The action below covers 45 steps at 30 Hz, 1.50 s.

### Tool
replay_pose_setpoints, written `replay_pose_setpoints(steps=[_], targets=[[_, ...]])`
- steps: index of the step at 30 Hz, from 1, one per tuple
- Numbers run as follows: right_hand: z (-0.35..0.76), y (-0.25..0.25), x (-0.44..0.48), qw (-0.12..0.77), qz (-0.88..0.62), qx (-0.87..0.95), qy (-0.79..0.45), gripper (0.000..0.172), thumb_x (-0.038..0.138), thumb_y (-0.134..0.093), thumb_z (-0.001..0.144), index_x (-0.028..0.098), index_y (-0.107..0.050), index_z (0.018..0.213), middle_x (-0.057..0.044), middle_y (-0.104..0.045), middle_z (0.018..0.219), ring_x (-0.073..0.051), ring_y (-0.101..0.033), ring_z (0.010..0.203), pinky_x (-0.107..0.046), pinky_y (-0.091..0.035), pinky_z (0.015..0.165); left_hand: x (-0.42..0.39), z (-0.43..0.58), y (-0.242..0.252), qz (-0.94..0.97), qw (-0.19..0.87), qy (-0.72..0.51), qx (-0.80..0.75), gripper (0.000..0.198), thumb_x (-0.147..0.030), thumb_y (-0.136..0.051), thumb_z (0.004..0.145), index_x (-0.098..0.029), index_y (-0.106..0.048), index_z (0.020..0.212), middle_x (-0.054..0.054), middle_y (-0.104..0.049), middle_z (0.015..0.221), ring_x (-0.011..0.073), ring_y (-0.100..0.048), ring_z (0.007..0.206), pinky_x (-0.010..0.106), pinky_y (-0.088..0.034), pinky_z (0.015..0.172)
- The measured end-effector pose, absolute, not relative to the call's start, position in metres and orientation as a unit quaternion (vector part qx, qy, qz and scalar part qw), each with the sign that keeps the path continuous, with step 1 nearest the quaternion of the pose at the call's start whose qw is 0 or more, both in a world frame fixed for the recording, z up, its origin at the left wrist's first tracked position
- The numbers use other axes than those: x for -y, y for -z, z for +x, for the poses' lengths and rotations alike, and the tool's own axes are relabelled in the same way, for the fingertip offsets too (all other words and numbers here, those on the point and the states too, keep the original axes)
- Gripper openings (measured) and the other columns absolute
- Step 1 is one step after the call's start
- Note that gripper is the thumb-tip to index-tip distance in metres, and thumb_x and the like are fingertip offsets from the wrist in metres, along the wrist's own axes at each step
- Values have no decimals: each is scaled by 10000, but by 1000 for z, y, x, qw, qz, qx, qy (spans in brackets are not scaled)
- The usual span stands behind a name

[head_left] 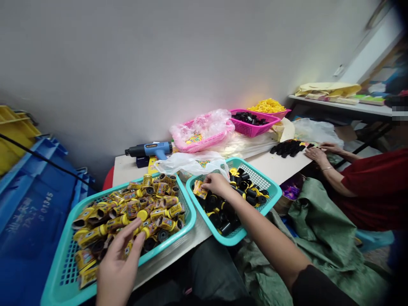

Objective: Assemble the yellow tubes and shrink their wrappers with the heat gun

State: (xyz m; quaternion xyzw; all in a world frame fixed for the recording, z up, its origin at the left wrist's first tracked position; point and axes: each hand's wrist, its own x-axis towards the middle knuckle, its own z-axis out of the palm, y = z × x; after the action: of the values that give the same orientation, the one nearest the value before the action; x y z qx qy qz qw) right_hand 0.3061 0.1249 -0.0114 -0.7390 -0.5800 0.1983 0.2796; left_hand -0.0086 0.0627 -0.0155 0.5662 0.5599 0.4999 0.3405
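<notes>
My left hand (119, 265) reaches into the left teal basket (54, 289), its fingers pinched together over the heap of small yellow-labelled tubes (134, 208); what it grips is hidden. My right hand (216, 184) is curled over the near rim of the right teal basket (237, 240) and holds a yellow-labelled piece (200, 190) above several black and yellow caps (245, 187).
Blue crates (28, 204) and a yellow crate (12, 131) stand at the left. A blue heat gun (153, 149), plastic bags (191, 162) and pink baskets (251, 125) sit further back on the table. At the right another person's hands (318, 153) rest by a row of black parts (287, 148).
</notes>
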Motion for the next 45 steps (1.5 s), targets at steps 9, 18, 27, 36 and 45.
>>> replay_pose_setpoints(steps=[9, 18, 27, 36, 45], targets=[[299, -10, -92, 402, -709, 527, -239, 222, 356, -599, 809, 170, -715, 848, -69, -698, 873, -208, -608, 859, -311, -428, 800, -37, 13, 5, 522, 413, -503, -551, 335, -512, -667, 742, -223, -711, 906, 54, -726, 1062, 249, -629, 1084, 361, -421, 1050], [200, 17, -7, 610, -503, 333, -513, 379, 489, -723, 719, 169, -544, 813, -28, -646, 831, -134, -573, 749, -273, -467, 733, -32, 79, 5, 425, 623, -486, -442, 573, -365, -806, 621, -206, -547, 1106, -1, -701, 801, 160, -687, 756, 260, -567, 699], [228, 24, 1, 521, -601, 460, -393, 299, 450, -616, 826, 210, -568, 998, -38, -613, 919, -171, -565, 852, -307, -443, 781, -27, 50, 26, 435, 623, -428, -490, 471, -446, -831, 575, -188, -600, 894, -26, -689, 595, 120, -642, 552, 201, -543, 592], [280, 20, -62, 236, -804, 517, -175, 522, 345, -696, 714, 135, -590, 1180, -171, -613, 1077, -352, -507, 1098, -498, -326, 971, -36, 44, 23, 470, 584, -412, -518, 408, -459, -820, 563, -168, -737, 836, 65, -769, 867, 194, -709, 800, 258, -583, 755], [281, 10, -39, 346, -753, 482, -284, 370, 288, -496, 760, 111, -608, 1065, -138, -599, 1039, -246, -579, 906, -386, -451, 835, -39, 34, 19, 446, 560, -453, -531, 376, -452, -814, 559, -172, -701, 783, 63, -760, 762, 164, -675, 602, 237, -558, 563]])
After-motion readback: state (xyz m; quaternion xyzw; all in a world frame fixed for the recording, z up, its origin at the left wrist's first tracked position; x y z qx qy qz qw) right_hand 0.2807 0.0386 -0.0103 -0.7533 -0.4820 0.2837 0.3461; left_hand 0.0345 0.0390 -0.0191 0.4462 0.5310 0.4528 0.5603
